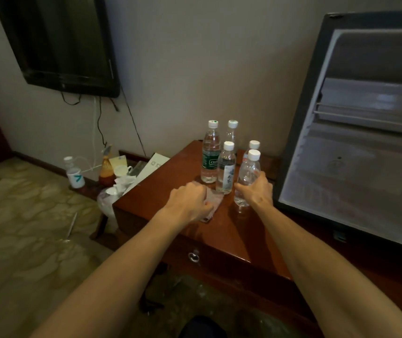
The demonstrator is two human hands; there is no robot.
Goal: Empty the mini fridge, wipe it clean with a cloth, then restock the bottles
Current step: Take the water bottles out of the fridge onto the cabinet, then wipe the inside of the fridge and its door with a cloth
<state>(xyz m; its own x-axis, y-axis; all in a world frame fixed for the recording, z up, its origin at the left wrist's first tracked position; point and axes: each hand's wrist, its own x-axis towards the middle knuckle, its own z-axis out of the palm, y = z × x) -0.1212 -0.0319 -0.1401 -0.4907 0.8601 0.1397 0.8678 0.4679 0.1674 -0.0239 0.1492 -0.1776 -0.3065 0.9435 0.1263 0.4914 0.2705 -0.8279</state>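
Pinkish cloth (213, 203) gripped by left hand (190, 200) | right hand (256, 191) grips clear bottle (247, 178)

we have a single view, from a wide-angle camera worn on the person's head. it looks forward and steeply down, so both forearms run up from the bottom edge toward the middle of the frame. the wooden cabinet top (222, 230) sits near and central, close below us, with its front edge tilted across the picture. the wall (195, 69) straight ahead fills the upper part, and the lens bends it at the edges. the open fridge door (356, 142) cuts in on the right border, only partly in frame. the carpet (24, 228) spreads out on the left. there is no second view to share the scene.
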